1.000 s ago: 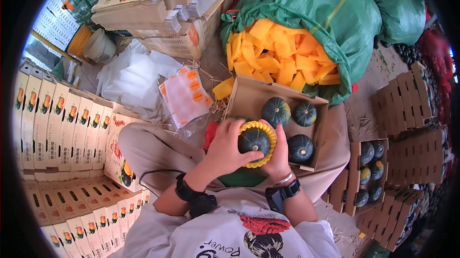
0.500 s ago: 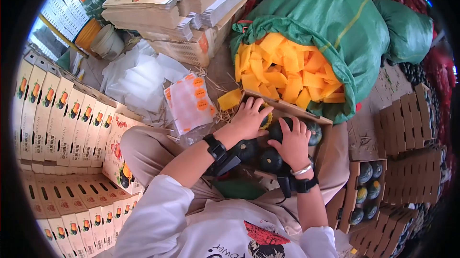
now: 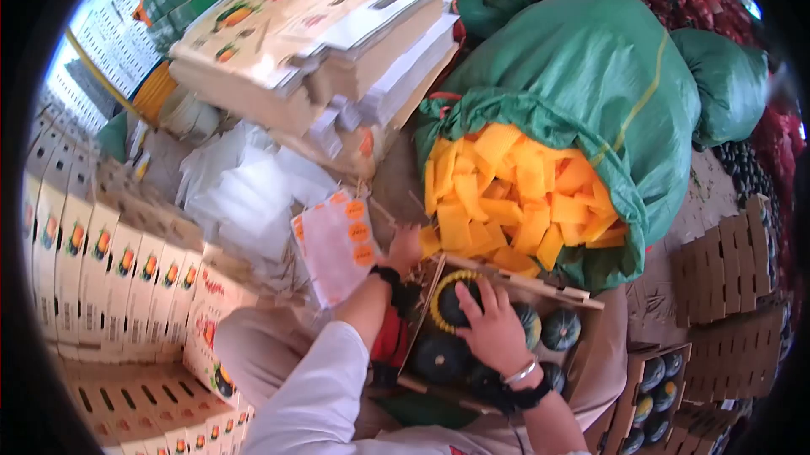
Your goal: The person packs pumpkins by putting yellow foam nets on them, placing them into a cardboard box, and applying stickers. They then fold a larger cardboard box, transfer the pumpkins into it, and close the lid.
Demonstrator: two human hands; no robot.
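On my lap an open cardboard box [image 3: 553,289] holds several dark green pumpkins [image 3: 440,359]. In its upper left corner sits a pumpkin [image 3: 453,306] with a yellow foam net [image 3: 436,313] around it. My right hand [image 3: 491,326] lies over that pumpkin's right side, thumb and fingers curved against it. My left hand [image 3: 406,246] reaches past the box's left corner and touches a yellow foam net piece [image 3: 429,241] on the floor side. Its fingers are mostly hidden, so their grip does not show. Two lighter-striped pumpkins [image 3: 560,329] lie right of my right hand.
A large green sack [image 3: 582,75] spills yellow foam nets [image 3: 498,202] beyond the box. Flattened cartons [image 3: 312,16] are stacked at upper left, above white sheets [image 3: 245,185] and a printed packet [image 3: 335,244]. Printed boxes [image 3: 110,269] line the left; a filled box [image 3: 654,396] stands right.
My left hand has left the netted pumpkin and moved left, outside the box. My right hand has shifted left onto the netted pumpkin. The camera view has tilted up.
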